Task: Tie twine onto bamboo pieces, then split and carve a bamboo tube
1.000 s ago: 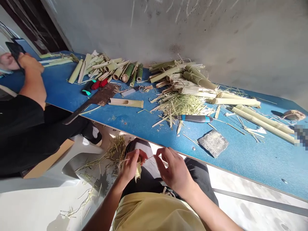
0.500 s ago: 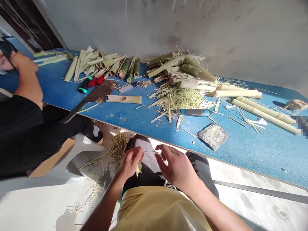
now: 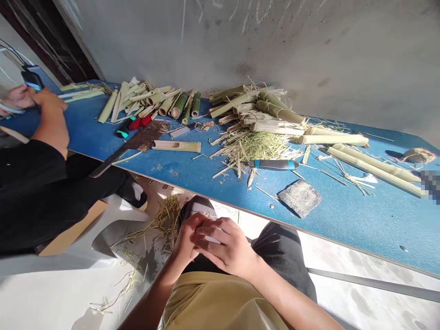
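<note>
My left hand (image 3: pixel 187 236) is closed above my lap. In it is a small pale bamboo piece that showed below the fingers earlier and is now almost fully hidden. My right hand (image 3: pixel 227 243) presses up against it, fingers bent over the left fingertips. A thin brown string (image 3: pixel 207 214) loops out just above the joined fingers, and the right fingertips seem pinched on it, though the exact grip is covered. On the table beyond lie a blue-and-grey handled knife (image 3: pixel 275 164) and a flat grey stone (image 3: pixel 300 198).
The blue table (image 3: pixel 343 211) bears a heap of split bamboo (image 3: pixel 275 107), shavings (image 3: pixel 259 144), a rusty cleaver (image 3: pixel 147 137), a bamboo trough (image 3: pixel 177 146) and a twine ball (image 3: pixel 418 156). At left, a co-worker's hand (image 3: pixel 50 98) holds a phone (image 3: pixel 32 80).
My right hand has moved left, from drawing the string out to touching my left hand. The bamboo piece has gone out of sight behind the fingers. The co-worker's phone shows more fully.
</note>
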`<control>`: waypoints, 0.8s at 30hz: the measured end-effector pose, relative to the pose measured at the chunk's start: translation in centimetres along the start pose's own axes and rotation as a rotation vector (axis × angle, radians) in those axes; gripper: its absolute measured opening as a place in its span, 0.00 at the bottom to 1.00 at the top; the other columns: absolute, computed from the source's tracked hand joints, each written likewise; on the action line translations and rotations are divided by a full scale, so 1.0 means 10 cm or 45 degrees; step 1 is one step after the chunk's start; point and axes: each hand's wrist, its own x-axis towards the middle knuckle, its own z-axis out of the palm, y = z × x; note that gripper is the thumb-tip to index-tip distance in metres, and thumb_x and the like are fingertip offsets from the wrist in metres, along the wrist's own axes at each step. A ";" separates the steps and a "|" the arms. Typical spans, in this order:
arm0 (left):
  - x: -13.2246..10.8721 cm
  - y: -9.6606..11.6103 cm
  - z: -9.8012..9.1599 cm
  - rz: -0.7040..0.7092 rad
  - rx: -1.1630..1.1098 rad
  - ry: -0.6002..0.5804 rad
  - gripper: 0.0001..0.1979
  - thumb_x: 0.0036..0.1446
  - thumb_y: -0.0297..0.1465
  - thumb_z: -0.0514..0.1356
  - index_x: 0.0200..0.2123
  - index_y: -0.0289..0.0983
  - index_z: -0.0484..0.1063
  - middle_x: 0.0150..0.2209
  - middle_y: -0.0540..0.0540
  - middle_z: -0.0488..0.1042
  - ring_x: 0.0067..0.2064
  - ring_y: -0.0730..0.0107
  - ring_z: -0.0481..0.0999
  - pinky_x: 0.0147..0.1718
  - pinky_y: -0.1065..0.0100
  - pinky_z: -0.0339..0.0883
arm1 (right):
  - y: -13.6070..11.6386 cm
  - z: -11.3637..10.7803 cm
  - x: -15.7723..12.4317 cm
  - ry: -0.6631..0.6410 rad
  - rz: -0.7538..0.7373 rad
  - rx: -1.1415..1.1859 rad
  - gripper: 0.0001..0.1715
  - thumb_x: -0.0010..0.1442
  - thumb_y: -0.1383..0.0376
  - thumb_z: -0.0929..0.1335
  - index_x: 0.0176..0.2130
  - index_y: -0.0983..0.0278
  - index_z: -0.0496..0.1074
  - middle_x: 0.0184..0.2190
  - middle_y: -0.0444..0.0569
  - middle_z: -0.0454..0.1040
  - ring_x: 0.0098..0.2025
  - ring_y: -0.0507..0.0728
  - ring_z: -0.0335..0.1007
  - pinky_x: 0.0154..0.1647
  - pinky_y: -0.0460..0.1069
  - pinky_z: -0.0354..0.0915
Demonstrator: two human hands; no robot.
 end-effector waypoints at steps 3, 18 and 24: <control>0.01 -0.01 0.01 0.042 0.044 -0.010 0.08 0.60 0.29 0.56 0.28 0.40 0.69 0.26 0.50 0.71 0.29 0.70 0.68 0.30 0.68 0.62 | 0.00 0.01 -0.04 -0.006 0.053 0.033 0.15 0.75 0.62 0.67 0.58 0.56 0.76 0.50 0.50 0.83 0.53 0.60 0.74 0.50 0.57 0.68; -0.13 0.06 0.08 0.099 -0.223 -0.040 0.14 0.66 0.44 0.59 0.42 0.40 0.77 0.37 0.45 0.79 0.38 0.64 0.78 0.39 0.66 0.74 | -0.01 0.26 -0.25 0.226 0.574 0.321 0.10 0.75 0.69 0.62 0.53 0.60 0.68 0.54 0.57 0.75 0.56 0.61 0.73 0.56 0.59 0.71; -0.18 0.02 0.16 -0.035 -0.251 0.073 0.17 0.73 0.43 0.54 0.35 0.40 0.74 0.31 0.48 0.74 0.33 0.68 0.74 0.33 0.69 0.71 | 0.04 0.32 -0.24 0.240 0.633 0.135 0.07 0.76 0.65 0.61 0.48 0.60 0.67 0.43 0.54 0.75 0.44 0.61 0.72 0.47 0.58 0.69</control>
